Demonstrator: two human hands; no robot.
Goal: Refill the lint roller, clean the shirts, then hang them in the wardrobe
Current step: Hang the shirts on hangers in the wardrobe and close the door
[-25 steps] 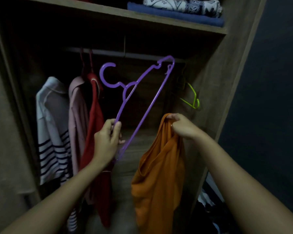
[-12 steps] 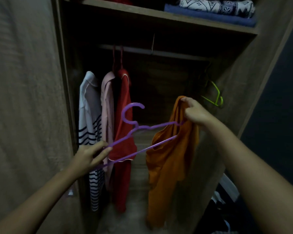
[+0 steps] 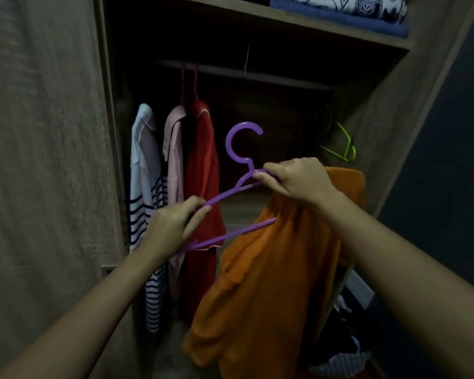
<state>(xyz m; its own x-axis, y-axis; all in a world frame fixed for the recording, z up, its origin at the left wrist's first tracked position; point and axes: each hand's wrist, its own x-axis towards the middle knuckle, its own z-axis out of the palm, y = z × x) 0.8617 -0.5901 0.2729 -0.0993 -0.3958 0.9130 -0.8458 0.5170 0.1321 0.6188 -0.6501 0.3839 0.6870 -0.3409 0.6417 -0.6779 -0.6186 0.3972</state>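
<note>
A purple plastic hanger (image 3: 237,149) is held level in front of the open wardrobe, hook up. My left hand (image 3: 173,224) grips its left end. My right hand (image 3: 296,180) pinches the hanger's neck together with the collar of an orange shirt (image 3: 268,283). The hanger's right arm is hidden inside the shirt, which hangs down from it. The wardrobe rail (image 3: 260,75) runs across above, in shadow.
A striped white shirt (image 3: 144,187), a pink shirt (image 3: 174,160) and a red shirt (image 3: 203,165) hang at the rail's left. An empty green hanger (image 3: 345,147) hangs at the right. Folded cloths (image 3: 348,8) lie on the top shelf. The wardrobe door (image 3: 39,160) stands at left.
The hanger swung from upright to level and its right arm went into the orange shirt. My right hand moved from the shirt's collar onto the hanger's neck. The view shifted left.
</note>
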